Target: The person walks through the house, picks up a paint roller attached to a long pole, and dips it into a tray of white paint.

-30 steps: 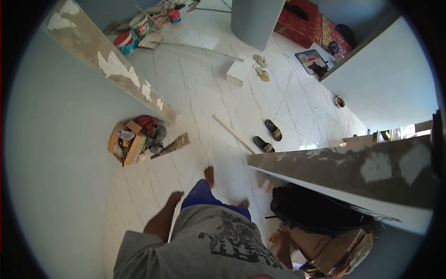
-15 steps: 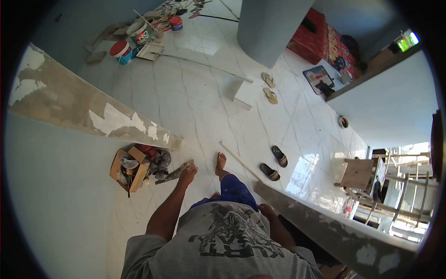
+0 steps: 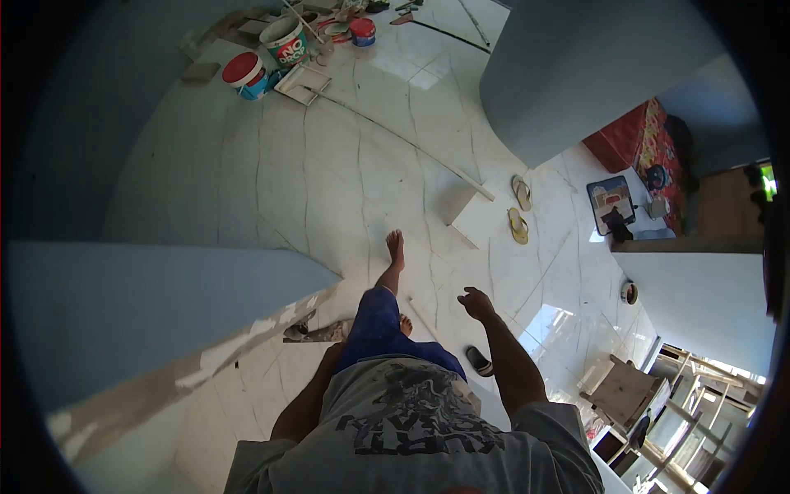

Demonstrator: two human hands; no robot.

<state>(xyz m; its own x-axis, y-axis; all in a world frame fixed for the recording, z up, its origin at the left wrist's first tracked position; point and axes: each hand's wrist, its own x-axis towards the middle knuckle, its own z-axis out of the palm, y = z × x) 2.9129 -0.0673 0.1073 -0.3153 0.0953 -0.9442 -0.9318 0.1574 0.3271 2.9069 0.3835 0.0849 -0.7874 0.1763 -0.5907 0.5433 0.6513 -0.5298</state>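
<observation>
My right hand [image 3: 476, 305] is held out ahead of my body over the white tiled floor [image 3: 354, 181]. Its fingers are partly spread, and I see nothing in them. The closest loose thing to it is a dark slipper [image 3: 478, 361] on the floor. My left arm [image 3: 309, 403] hangs down beside my blue shorts [image 3: 378, 329]; the hand at its end is mostly hidden, so its fingers do not show. My bare foot [image 3: 396, 247] is stretched forward on the tiles.
A wall end [image 3: 206, 305] with a patchy edge juts in at left. Ahead, a long pole [image 3: 403, 144] runs from a paint tray [image 3: 303, 85] past a white angled panel [image 3: 469, 216]. Paint buckets [image 3: 284, 41], a round column [image 3: 568, 74] and yellow flip-flops [image 3: 518, 224] stand around.
I have stepped forward past the wall end, turning slightly left. My right hand has swung forward, and my left hand has swung back to my side. The cardboard box has gone out of sight.
</observation>
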